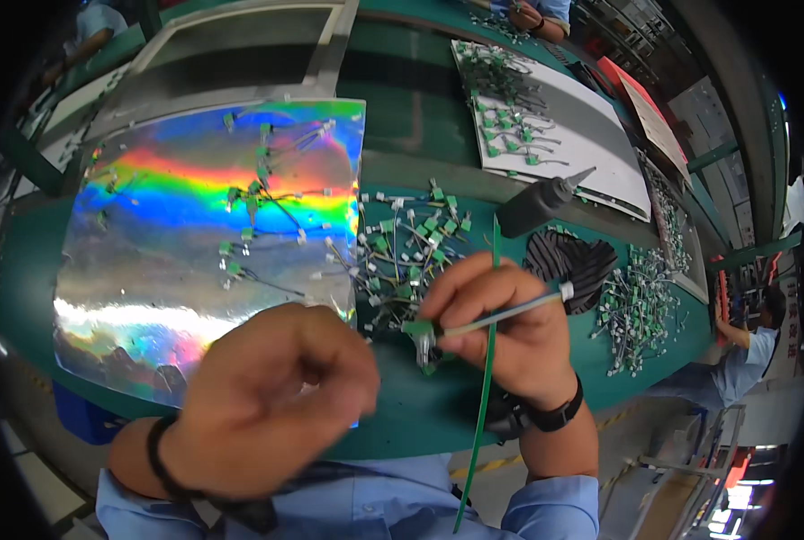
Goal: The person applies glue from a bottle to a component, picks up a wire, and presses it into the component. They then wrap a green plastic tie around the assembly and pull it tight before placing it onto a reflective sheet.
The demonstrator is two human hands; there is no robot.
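In the head view my right hand (pixel 519 337) pinches a small green circuit board (pixel 418 329) that has a metal-looking part on it. A pale wire lead (pixel 510 312) with a white plug at its tip crosses the fingers. A long thin green strip (pixel 485 396) also runs through this hand and hangs toward my lap. My left hand (pixel 276 396) is beside it, over the near edge of a shiny rainbow-coloured sheet (pixel 150 261). Its fingers are curled and slightly blurred, and what they hold, if anything, is hidden.
Several wired boards (pixel 253 198) lie on the sheet. A heap of them (pixel 411 238) sits beside it, another pile (pixel 641 306) at right. Behind my right hand are a dark nozzle bottle (pixel 535 209) and striped cloth (pixel 569 265). A white panel (pixel 591 117) bears more boards. Other people work nearby.
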